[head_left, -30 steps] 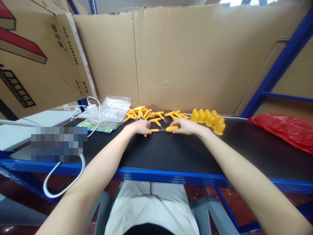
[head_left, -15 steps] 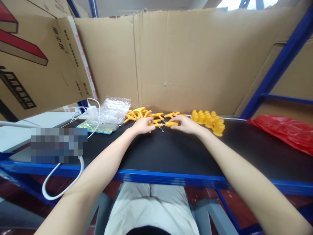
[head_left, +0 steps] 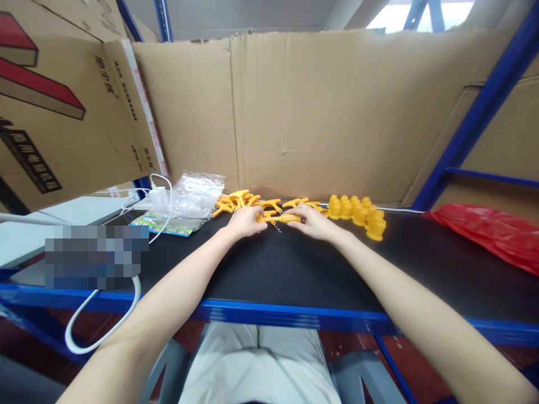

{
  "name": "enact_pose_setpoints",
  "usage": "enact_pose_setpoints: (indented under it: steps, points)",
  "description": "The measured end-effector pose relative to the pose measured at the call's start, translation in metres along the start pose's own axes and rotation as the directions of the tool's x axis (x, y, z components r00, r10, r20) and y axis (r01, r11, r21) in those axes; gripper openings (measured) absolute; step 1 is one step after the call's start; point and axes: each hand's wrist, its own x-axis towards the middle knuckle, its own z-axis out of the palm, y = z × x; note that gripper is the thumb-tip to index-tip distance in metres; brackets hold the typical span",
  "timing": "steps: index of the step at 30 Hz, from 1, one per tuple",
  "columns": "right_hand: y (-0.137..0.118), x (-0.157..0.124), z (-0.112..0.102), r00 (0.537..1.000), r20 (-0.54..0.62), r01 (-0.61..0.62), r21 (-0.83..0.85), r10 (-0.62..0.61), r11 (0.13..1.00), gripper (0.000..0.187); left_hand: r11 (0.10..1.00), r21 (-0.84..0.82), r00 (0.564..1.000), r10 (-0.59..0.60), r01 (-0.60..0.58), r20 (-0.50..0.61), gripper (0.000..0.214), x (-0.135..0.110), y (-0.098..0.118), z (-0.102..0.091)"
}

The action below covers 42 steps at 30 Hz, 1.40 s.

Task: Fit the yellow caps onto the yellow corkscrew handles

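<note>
Over the back of the black tabletop, my left hand is closed on a yellow corkscrew, whose handle is mostly covered by my fingers. Facing it, my right hand pinches a yellow plastic piece lying sideways. The two parts meet end to end between my hands; how far one enters the other cannot be made out. Behind and left of my fingers lie several yellow corkscrews with curved handles in a loose pile. A metal spiral shows just below the held parts.
Several yellow cup-like plastic pieces stand in rows to the right. A red plastic bag lies at far right. Clear plastic wrap, a colourful packet and white cables are on the left. Cardboard walls the back.
My hands have come closer together, bringing the corkscrew and the yellow plastic piece into contact. The view has tilted slightly upward.
</note>
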Motion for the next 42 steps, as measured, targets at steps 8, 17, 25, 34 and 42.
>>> enact_pose_setpoints:
  steps: [8,17,25,34,42]
  points:
    - [0.013,0.001,-0.004,0.986,0.079,-0.158,0.207,0.145,0.965,0.055,0.999,0.027,1.0,0.018,-0.017,-0.023,0.029,0.001,-0.001,-0.001]
    - [0.012,0.002,-0.013,0.938,0.131,-0.342,0.496,0.321,0.798,0.022,0.999,0.018,0.993,0.039,-0.038,-0.109,0.04,0.002,-0.003,0.001]
    - [0.015,0.003,-0.001,0.904,0.189,-0.413,0.621,0.384,0.666,0.042,0.998,0.011,0.988,0.063,-0.062,-0.141,0.039,0.002,-0.006,0.002]
    - [0.013,0.001,-0.01,0.892,0.269,-0.446,0.654,0.364,0.611,0.03,0.996,0.005,0.981,0.089,-0.089,-0.171,0.04,0.004,-0.007,0.007]
    - [0.015,-0.001,-0.008,0.916,0.281,-0.401,0.668,0.287,0.627,0.033,0.993,0.022,0.974,0.119,-0.117,-0.192,0.039,0.003,-0.007,0.006]
